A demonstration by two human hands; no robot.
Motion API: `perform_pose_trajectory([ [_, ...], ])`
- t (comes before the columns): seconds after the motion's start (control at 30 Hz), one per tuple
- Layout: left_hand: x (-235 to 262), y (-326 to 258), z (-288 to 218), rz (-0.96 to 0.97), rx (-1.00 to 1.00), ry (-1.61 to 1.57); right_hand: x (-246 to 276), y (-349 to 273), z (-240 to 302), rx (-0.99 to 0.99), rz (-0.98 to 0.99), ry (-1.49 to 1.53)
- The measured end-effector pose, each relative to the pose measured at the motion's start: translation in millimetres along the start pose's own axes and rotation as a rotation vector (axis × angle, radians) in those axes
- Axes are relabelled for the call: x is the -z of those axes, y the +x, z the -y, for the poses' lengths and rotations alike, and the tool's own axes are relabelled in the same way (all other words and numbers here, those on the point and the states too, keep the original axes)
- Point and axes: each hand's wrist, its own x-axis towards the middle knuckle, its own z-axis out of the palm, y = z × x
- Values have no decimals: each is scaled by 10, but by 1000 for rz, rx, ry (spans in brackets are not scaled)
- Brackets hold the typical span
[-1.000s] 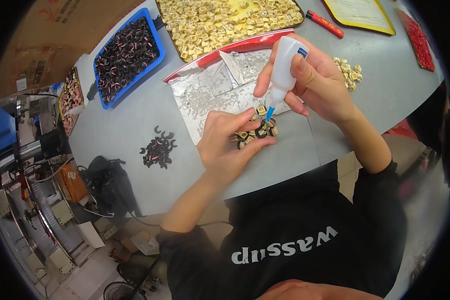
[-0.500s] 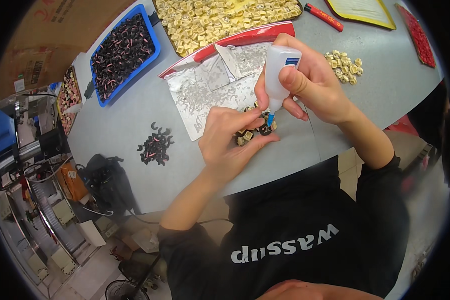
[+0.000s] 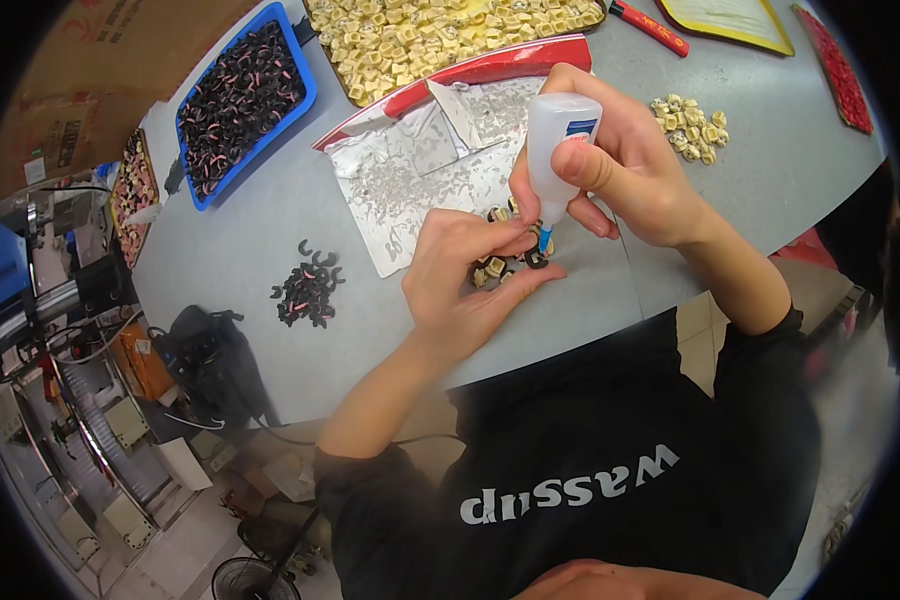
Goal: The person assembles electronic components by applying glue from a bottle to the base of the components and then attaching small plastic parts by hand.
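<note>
My right hand (image 3: 630, 170) grips a white squeeze bottle (image 3: 558, 140) turned nozzle-down, its blue tip touching a small part at my left fingertips. My left hand (image 3: 465, 285) pinches a small black-and-cream part (image 3: 537, 258), with a few more such parts (image 3: 492, 268) lying under and beside its fingers on the grey table (image 3: 250, 270). A torn silver foil sheet (image 3: 410, 180) lies just beyond both hands.
A pile of black curved clips (image 3: 308, 290) lies left of my left hand. A blue bin of black and pink pieces (image 3: 238, 95), a tray of cream parts (image 3: 440, 35), a small cream pile (image 3: 692, 125), a red marker (image 3: 650, 25) and a yellow tray (image 3: 730, 20) sit at the back.
The bottle has tilted more upright and its tip has come down onto the part my left hand holds. Both hands stayed in about the same place.
</note>
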Motion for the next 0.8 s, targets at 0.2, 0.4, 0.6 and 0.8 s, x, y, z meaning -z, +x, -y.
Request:
perform_pose_trajectory([
  [0.2, 15, 25, -4, 7, -41, 18, -1, -2, 7, 3, 7, -11],
  [0.4, -4, -7, 3, 7, -1, 4, -17, -5, 7, 10, 2, -21],
  [0.6, -4, -11, 10, 4, -2, -2, -16, -4, -4, 20, 4, -17],
  [0.8, 4, 5, 6, 8, -27, 13, -17, -7, 15, 10, -6, -14],
])
